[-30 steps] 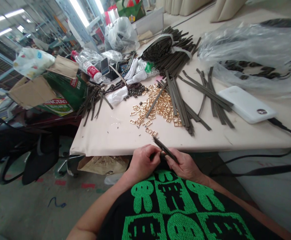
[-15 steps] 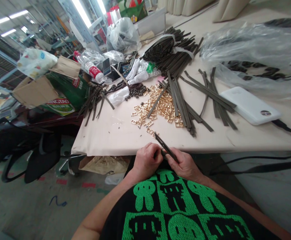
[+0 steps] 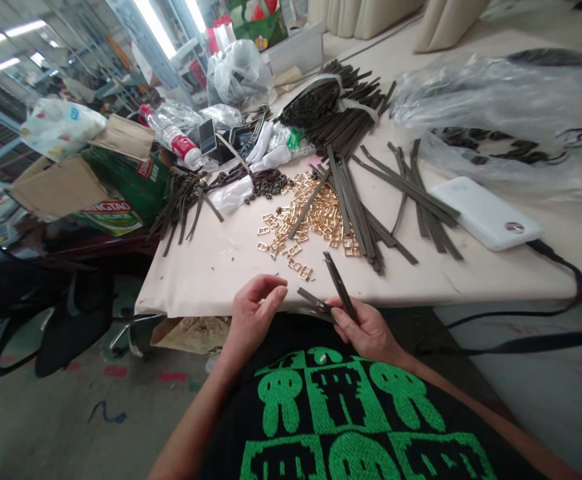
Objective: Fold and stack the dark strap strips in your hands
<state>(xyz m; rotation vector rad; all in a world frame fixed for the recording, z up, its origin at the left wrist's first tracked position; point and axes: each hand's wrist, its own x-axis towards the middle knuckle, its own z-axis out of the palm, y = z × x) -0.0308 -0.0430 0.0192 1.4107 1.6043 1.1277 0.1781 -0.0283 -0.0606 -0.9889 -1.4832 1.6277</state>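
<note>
Head view's on your screen: what just changed?

Left hand [image 3: 258,307] came off. Half a second ago I had it tight against the right hand [image 3: 368,328]; now they're apart, left at the near edge of the tabletop [image 3: 195,287].

Fingers?

Left: loosely curled, thumb and forefinger slightly apart, nothing I can see between them. Right: thumb and fingers pinching the dark strips [image 3: 339,287], which slant up past the hand, just short of the buckles.

Meaning for the work?

My read: right hand carries everything, left is free. A strip end [image 3: 309,297] now shows, poking leftward from the right hand. Small glint beside it; too small for me to call.

Materials?

Held strips: flat, narrow, matte, stiff-looking. Gold buckles [image 3: 321,210]: shiny rectangular frames, heaped beyond the hands. Loose strips [image 3: 363,233] lie across the heap's right side, some slightly bowed. Farther back, a banded bundle [image 3: 315,100] of the same dark stock. Off right: white case [image 3: 485,213], smooth with rounded corners, black cable, and a crumpled clear plastic bag [image 3: 471,100]. Tabletop covering is pale and smooth.
</note>
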